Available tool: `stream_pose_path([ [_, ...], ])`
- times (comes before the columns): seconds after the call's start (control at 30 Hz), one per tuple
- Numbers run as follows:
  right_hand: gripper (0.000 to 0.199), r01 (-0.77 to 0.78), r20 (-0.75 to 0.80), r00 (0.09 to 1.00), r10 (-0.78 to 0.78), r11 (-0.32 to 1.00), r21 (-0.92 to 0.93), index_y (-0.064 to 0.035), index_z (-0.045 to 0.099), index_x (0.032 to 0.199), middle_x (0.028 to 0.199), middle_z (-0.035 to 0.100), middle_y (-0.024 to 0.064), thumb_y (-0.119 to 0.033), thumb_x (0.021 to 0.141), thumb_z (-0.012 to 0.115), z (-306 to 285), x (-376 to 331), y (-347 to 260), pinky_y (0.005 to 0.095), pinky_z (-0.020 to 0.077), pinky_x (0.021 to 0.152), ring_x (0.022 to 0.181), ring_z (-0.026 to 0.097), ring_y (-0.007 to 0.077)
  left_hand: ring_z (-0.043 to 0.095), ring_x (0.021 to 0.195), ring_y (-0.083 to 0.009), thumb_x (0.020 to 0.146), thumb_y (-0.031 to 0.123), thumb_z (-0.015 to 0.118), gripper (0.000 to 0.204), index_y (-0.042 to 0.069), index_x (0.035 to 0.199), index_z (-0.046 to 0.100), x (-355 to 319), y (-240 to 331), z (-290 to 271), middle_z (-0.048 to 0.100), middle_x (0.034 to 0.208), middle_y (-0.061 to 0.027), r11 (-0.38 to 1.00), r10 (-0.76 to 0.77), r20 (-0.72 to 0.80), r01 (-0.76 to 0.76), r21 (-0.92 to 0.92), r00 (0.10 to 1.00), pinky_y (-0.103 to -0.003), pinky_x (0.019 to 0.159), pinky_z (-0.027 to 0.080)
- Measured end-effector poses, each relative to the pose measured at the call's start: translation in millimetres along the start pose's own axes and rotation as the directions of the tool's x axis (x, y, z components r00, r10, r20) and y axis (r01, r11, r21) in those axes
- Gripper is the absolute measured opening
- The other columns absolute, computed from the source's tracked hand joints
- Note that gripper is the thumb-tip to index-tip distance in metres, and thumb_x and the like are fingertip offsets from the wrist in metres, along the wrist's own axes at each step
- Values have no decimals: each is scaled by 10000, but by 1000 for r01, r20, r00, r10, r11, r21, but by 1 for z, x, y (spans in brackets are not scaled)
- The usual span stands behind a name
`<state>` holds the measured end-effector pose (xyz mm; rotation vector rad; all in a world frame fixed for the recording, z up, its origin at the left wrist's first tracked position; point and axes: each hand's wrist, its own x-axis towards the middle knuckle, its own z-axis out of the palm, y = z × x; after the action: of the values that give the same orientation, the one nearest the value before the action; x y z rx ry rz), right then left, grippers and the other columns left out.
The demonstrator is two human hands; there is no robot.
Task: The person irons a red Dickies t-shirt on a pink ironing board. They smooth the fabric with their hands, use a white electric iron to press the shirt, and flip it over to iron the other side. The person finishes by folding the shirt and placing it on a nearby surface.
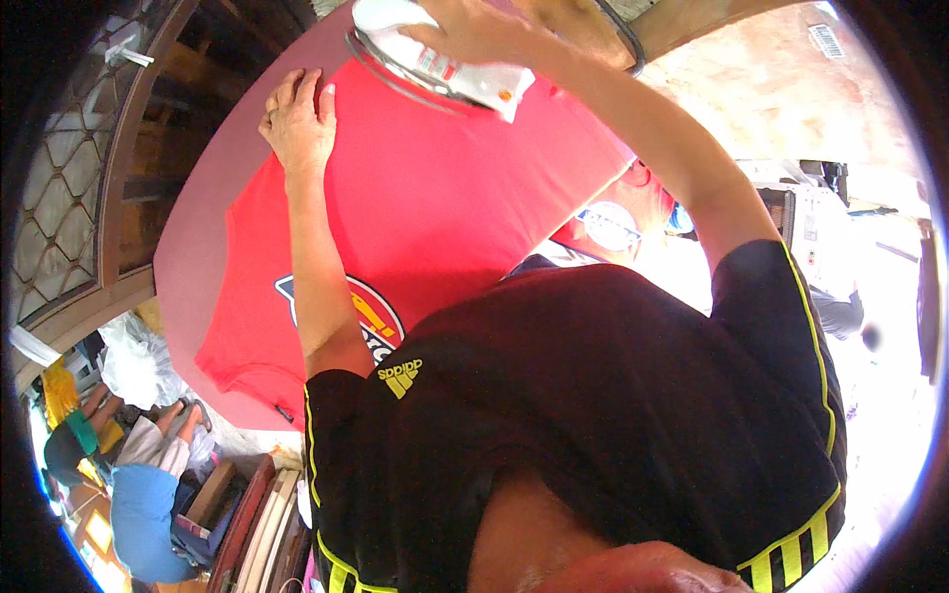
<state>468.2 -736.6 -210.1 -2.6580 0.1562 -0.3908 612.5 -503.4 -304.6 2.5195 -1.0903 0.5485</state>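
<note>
A red T-shirt [445, 188] with a printed emblem lies spread over a mauve padded ironing board [188, 267]. At the far end of the shirt, my right hand [470, 35] is wrapped round the handle of a white clothes iron [445, 79] with a metal base. The iron's tip and the fingers at the upper edge are partly cut off or hidden. My left hand [301, 119] lies flat with fingers apart at the shirt's far left edge, beside the bare board and clear of the iron.
Another red printed garment [613, 222] hangs or lies right of the board. A wooden door frame with a metal lattice [64, 198] stands at left. A white plastic bag [138, 361] and a person in a blue top [148, 519] are at lower left.
</note>
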Motion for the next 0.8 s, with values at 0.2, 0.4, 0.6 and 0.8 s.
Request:
stream_pose_path([
  [0.2,339,-4,165,986,-10,997,83,10,527,1148,717,625,234,-224,934,647,-49,-134,-26,448,500,559,631,658,376,437,1320,-231,964,446,544,372,252,1271,630,-2,0,-4,508,1397,27,1000,-21,10,22,-13,1000,-546,1027,359],
  [0.4,421,-103,126,986,108,994,-46,-25,564,1199,801,668,217,-275,885,690,-83,-189,5,453,549,622,687,675,400,443,1312,-231,964,454,533,379,255,1270,633,0,3,-6,520,1380,27,999,-21,10,21,-43,1000,-558,1031,352],
  [0.6,351,52,-210,972,-110,963,-265,-52,527,1247,817,679,218,-229,956,614,-81,-135,77,431,553,666,754,695,388,449,1309,-243,950,467,544,391,258,1268,637,3,4,-5,525,1390,19,999,-4,2,4,-38,1000,-555,1056,328],
  [0.8,442,-231,-190,958,216,971,-58,9,533,1200,865,656,272,-302,905,642,-79,-124,50,535,496,735,824,638,478,453,1314,-246,949,448,556,387,249,1271,637,1,-2,-6,528,1395,9,999,-9,8,9,-42,1000,-557,1072,313],
])
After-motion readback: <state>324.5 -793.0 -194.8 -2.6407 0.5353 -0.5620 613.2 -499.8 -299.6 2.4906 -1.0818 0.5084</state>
